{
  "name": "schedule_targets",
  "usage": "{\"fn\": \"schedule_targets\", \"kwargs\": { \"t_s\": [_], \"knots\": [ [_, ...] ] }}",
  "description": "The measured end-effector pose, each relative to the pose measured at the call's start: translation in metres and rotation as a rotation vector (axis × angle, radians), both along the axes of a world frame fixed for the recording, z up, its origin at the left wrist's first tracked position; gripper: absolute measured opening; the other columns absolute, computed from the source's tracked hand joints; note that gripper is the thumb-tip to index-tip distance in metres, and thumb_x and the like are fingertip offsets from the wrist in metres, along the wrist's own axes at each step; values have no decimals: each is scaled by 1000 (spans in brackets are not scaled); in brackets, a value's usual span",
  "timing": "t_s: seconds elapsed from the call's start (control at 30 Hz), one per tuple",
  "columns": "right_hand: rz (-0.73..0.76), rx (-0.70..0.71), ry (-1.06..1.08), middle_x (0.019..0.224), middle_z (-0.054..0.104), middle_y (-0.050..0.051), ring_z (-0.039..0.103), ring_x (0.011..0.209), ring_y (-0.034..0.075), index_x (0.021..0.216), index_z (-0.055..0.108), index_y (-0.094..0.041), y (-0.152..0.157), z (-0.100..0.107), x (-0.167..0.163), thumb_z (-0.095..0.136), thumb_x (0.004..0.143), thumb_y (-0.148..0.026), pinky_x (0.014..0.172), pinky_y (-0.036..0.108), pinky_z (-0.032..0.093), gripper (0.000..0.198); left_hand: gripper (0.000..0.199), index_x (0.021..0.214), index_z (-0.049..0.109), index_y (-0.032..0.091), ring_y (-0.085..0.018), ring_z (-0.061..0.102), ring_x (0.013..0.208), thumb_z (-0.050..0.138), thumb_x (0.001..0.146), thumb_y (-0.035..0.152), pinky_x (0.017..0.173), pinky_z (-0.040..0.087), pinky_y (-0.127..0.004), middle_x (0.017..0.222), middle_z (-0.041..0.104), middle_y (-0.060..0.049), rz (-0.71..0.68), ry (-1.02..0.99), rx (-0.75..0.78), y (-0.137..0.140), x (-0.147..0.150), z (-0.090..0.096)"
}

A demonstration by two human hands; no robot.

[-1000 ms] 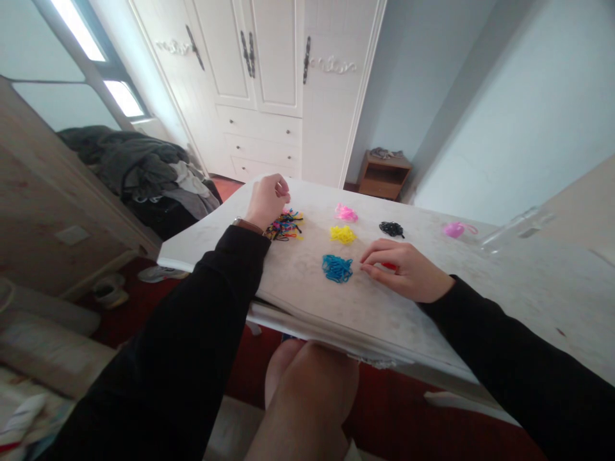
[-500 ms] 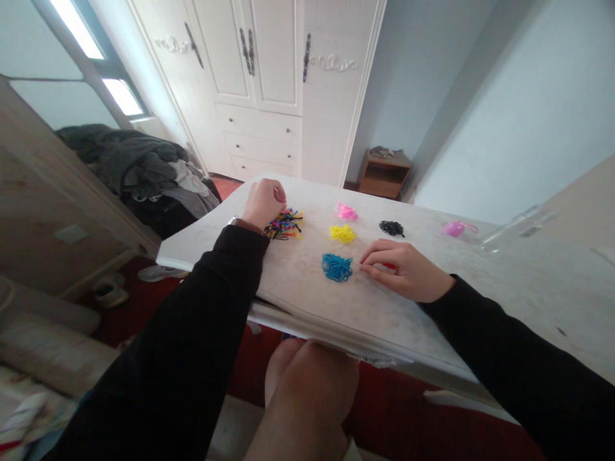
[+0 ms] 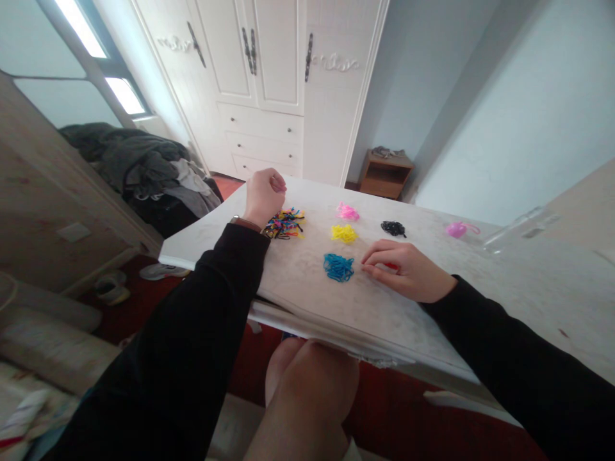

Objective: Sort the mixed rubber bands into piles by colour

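1. The left hand [image 3: 264, 194] curls by the mixed rubber bands [image 3: 289, 223]; whether its fingers pinch anything is unclear.
2. The right hand [image 3: 407, 270], fingers and thumb apart, is beside the blue rubber bands [image 3: 339, 267].

Mixed bands [image 3: 291, 224] heaped L; pink pile [image 3: 348, 212], yel. pile [image 3: 344, 234], blue pile [image 3: 339, 267], blk pile [image 3: 393, 228] sep., R.

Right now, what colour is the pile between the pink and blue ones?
That pile is yellow, seen in the head view.
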State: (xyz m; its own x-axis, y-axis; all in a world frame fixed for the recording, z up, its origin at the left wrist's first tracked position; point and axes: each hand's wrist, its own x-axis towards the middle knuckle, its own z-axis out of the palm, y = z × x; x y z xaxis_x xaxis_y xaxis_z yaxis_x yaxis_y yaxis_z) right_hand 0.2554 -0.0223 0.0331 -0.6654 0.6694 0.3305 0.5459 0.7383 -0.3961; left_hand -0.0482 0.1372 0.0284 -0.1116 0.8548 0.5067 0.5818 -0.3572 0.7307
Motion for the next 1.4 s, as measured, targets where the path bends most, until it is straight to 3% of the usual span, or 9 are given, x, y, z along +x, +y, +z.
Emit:
{"fn": "schedule_targets", "kwargs": {
  "t_s": [0.23,0.43,0.77,0.9,1.03,1.17,1.4],
  "knots": [
    [-4,-1,3,94,76,9,70,86,20,85,76,-19,0,-1,1,60,101,-23,80,34,56,23,21,73,63,16,-17,69,73,68,63,-1,75,57,-32,74,73,-4,-161,-176,-51,6,0,-5],
    [6,4,6,93,75,8,69,85,19,84,75,-19,0,-2,1,60,101,-24,79,34,56,24,18,77,68,16,-19,72,75,71,67,1,70,56,-33,83,77,-8,-172,-191,-115,7,-3,-9],
    [6,8,13,93,77,9,70,86,20,84,76,-19,0,-1,-1,59,100,-22,78,35,57,23,8,76,71,16,-18,73,73,75,70,10,70,58,-31,79,78,-7,-201,-198,-59,10,-5,-12],
    [14,33,27,93,76,9,69,86,20,83,75,-19,0,-2,-3,58,102,-22,77,34,56,25,12,71,66,16,-18,74,75,76,67,9,73,58,-30,79,79,-7,-257,-202,-67,13,17,-8],
    [14,39,28,92,75,9,69,86,20,83,74,-19,0,-2,-3,57,103,-23,77,34,56,26,12,70,67,17,-18,74,75,74,68,8,76,59,-30,74,77,-4,-426,-108,10,22,65,-3],
    [-12,31,20,92,75,9,68,86,20,83,74,-19,0,-1,-1,58,102,-23,76,34,56,26,14,67,67,16,-18,72,72,74,64,3,70,56,-28,70,74,-5,-549,-31,-13,35,105,-4],
    [-23,8,21,91,74,9,68,86,20,84,74,-19,-2,-1,-1,60,101,-20,76,33,56,22,14,66,68,16,-17,70,71,73,66,3,69,54,-28,68,72,-3,-542,-37,-31,53,110,-21]
  ]
}}
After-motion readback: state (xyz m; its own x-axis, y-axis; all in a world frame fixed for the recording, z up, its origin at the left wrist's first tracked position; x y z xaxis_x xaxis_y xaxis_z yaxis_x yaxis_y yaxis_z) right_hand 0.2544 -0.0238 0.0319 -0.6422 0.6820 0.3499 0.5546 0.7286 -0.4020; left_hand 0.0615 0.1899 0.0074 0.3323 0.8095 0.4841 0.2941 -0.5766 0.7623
